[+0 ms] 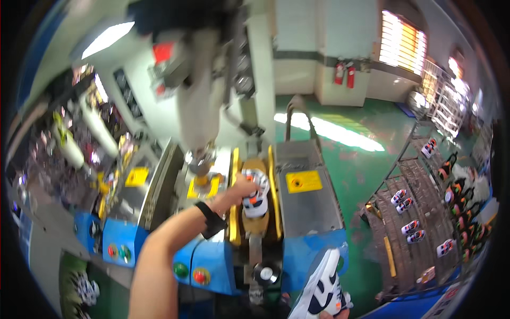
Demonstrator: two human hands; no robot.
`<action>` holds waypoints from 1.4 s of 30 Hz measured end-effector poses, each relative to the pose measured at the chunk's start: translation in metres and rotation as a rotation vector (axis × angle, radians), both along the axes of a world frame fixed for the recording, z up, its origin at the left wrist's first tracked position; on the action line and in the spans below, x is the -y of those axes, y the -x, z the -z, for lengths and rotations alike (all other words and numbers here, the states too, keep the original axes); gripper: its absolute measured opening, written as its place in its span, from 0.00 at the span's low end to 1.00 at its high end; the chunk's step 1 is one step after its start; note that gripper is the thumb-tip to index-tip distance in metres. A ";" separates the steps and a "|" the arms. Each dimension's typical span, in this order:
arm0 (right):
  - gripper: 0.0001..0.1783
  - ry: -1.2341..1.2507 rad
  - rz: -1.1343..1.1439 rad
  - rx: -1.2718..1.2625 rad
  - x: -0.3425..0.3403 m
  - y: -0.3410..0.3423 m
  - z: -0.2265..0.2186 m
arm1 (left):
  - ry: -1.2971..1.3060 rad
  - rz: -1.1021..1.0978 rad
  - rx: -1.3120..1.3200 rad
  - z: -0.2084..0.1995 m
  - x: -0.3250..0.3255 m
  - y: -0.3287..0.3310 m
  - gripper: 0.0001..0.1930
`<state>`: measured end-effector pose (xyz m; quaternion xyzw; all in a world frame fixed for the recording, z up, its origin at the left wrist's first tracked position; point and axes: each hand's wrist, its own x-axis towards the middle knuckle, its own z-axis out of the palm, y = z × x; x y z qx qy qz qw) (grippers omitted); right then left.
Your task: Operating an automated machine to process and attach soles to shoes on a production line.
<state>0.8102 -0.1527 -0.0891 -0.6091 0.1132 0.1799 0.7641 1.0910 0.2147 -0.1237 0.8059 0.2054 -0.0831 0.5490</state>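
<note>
A white sneaker [256, 207] with dark and orange patches sits in the blue machine, between two yellow side pads [275, 196]. Over its upper part lies my left hand [244, 187], its fingers closed on the shoe; a black band circles that wrist. Low in the picture, a second white sneaker [321, 287] with navy patches and an orange spot is tilted toe-up. My right hand [342, 311] grips it from below, mostly cut off by the lower edge.
Red and green buttons [202, 275] sit on the machine's front, with a metal cover [308, 204] to the right. A grey machine column [199, 101] hangs above. At right, a slatted rack [419, 196] carries several shoes. Fire extinguishers [350, 75] hang on the far wall.
</note>
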 end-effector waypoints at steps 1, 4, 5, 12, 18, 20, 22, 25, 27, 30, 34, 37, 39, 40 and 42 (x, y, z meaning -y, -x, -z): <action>0.33 0.147 0.021 0.048 -0.006 -0.002 -0.003 | 0.241 0.036 -0.019 -0.030 -0.001 0.023 0.24; 0.33 0.048 0.179 0.100 -0.026 -0.044 0.050 | 0.048 -0.029 0.322 -0.046 0.009 0.142 0.22; 0.32 -0.031 0.157 -0.035 -0.071 -0.080 0.017 | 0.384 0.009 0.138 -0.046 -0.011 0.195 0.35; 0.18 0.279 -0.563 0.049 -0.213 -0.337 0.050 | 0.584 -0.715 0.119 -0.006 -0.004 0.507 0.28; 0.36 1.038 -0.254 0.849 -0.288 -0.300 0.121 | 0.344 -1.620 -0.143 -0.006 0.028 0.559 0.21; 0.35 1.094 -0.341 0.793 -0.283 -0.317 0.113 | 0.552 -1.513 -0.096 0.034 0.023 0.636 0.19; 0.35 1.040 -0.245 0.870 -0.283 -0.307 0.105 | 0.737 -1.457 -0.039 0.024 0.039 0.631 0.18; 0.35 1.025 -0.207 0.875 -0.278 -0.305 0.111 | 0.279 -1.209 -0.249 -0.003 0.012 0.563 0.15; 0.39 1.117 -0.350 0.812 -0.272 -0.311 0.110 | 0.535 -1.189 -0.126 0.038 -0.020 0.548 0.16; 0.43 1.229 -0.306 0.776 -0.271 -0.281 0.086 | 0.736 -1.141 -0.171 0.059 -0.057 0.520 0.18; 0.45 1.114 -0.490 1.143 -0.284 -0.130 -0.006 | 0.788 -0.988 -0.151 0.065 -0.068 0.552 0.13; 0.44 1.052 -0.951 1.405 -0.342 -0.036 0.016 | 0.976 -0.818 -0.130 0.093 -0.098 0.549 0.13; 0.42 1.135 -1.266 1.519 -0.355 -0.015 0.045 | 0.886 -0.876 -0.174 0.085 -0.094 0.539 0.15; 0.42 1.370 -1.079 1.744 -0.367 -0.007 0.055 | 0.873 -0.845 -0.185 0.079 -0.101 0.545 0.15; 0.42 1.332 -1.106 1.629 -0.368 0.012 0.056 | 0.805 -0.867 -0.151 0.065 -0.114 0.561 0.16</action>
